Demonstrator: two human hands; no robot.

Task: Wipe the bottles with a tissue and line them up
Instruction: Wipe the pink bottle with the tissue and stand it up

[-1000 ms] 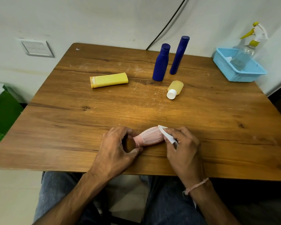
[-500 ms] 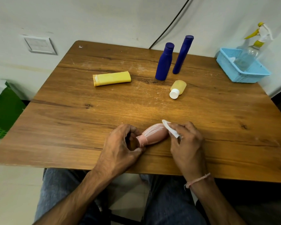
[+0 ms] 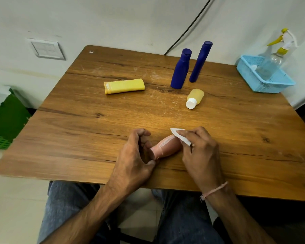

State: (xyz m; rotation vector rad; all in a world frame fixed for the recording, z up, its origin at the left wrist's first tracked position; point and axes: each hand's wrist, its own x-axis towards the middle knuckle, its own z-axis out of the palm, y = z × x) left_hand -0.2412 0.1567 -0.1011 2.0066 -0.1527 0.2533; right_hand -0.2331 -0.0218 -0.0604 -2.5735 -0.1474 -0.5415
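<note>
The pink bottle (image 3: 165, 146) lies on its side near the front edge of the table (image 3: 77, 134), its far end now tipped a little more away from the person than a second ago. The left hand (image 3: 136, 155) has its grip closed around the bottle's neck, fingers curled over it. The right hand (image 3: 199, 148) pinches a folded tissue (image 3: 179, 135) against the bottle's base, wrist bent inward. Further back stand two blue bottles (image 3: 180, 69), well apart from a yellow tube (image 3: 124, 86) lying flat.

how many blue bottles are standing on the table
2. The shorter blue bottle stands at the far middle of the table; the taller blue bottle stands just behind it to the right. None looks hidden.
</note>
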